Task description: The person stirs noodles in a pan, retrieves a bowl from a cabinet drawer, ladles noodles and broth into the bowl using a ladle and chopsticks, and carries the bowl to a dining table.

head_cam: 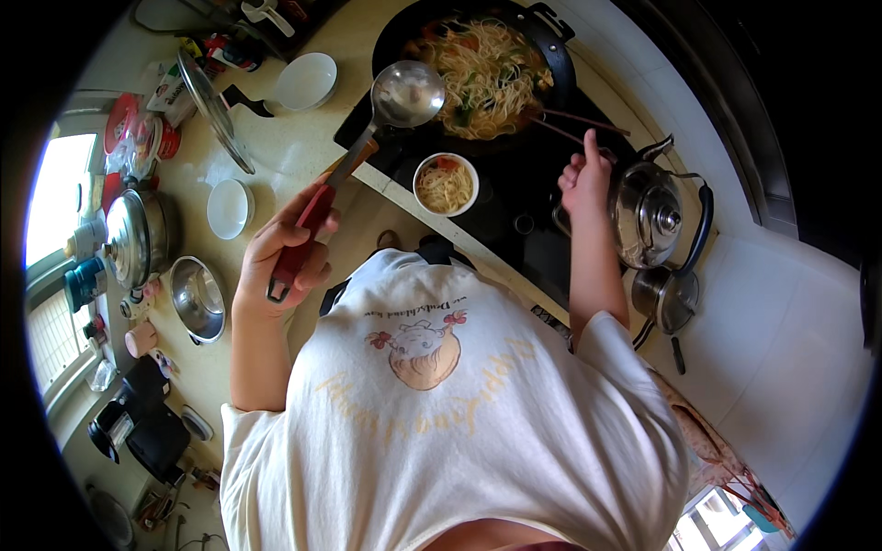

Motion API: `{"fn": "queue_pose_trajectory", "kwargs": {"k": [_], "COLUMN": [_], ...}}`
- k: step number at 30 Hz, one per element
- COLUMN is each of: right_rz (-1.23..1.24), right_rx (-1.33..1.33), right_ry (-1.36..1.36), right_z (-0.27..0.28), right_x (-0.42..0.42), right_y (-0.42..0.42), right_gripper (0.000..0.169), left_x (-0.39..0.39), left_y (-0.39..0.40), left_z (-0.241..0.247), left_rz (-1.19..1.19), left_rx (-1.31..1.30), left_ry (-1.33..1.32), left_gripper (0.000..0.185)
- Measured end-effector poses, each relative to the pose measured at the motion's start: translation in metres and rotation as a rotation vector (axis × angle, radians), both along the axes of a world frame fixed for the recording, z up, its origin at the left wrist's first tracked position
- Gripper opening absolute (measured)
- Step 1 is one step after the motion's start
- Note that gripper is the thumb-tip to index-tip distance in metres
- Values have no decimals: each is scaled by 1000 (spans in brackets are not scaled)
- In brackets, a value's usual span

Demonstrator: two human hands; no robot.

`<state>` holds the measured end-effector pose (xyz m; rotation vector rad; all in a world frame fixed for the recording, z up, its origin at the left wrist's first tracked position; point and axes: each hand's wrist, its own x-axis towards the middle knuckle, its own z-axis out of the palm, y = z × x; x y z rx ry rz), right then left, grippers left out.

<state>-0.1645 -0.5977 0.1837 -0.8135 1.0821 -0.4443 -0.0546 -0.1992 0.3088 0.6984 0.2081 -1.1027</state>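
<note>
My left hand [288,244] is closed around the red handle of a metal ladle [408,93], its bowl over the near left edge of a black wok [561,65]. A wooden handle [360,160] shows behind the ladle's shaft; whether my fingers touch it is unclear. Noodles with vegetables [486,79] fill the wok. At the right, my right hand [586,175] holds brown chopsticks [555,124], their tips at the noodles; the thumb partly hides the grip. Between my hands, a white bowl of noodles [446,184] stands on the black cooktop [506,237].
A metal kettle [644,213] and a small saucepan [665,299] stand right of my forearm. On the left counter are two white bowls [306,81], a glass lid [213,113], a steel basin [198,299] and a lidded pot [131,237].
</note>
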Motion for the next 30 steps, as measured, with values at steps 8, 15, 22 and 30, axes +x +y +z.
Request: {"fn": "queue_pose_trajectory", "kwargs": {"k": [8, 15, 22, 30], "right_rz": [796, 1022, 837, 768], "right_rx": [-925, -1094, -1157, -1263], "right_ry": [-217, -305, -162, -106], "right_z": [59, 75, 71, 66], "right_x": [-17, 7, -1, -16], "right_y": [131, 145, 110, 68], "right_gripper": [45, 54, 39, 13], "left_x": [-6, -19, -13, -8], "left_y": [-56, -112, -121, -67], "left_z": [-13, -31, -41, -101], "left_rz": [-154, -245, -514, -363], "left_rx": [48, 179, 167, 304], "left_ry": [-148, -209, -500, -321], "left_gripper": [58, 47, 66, 41]}}
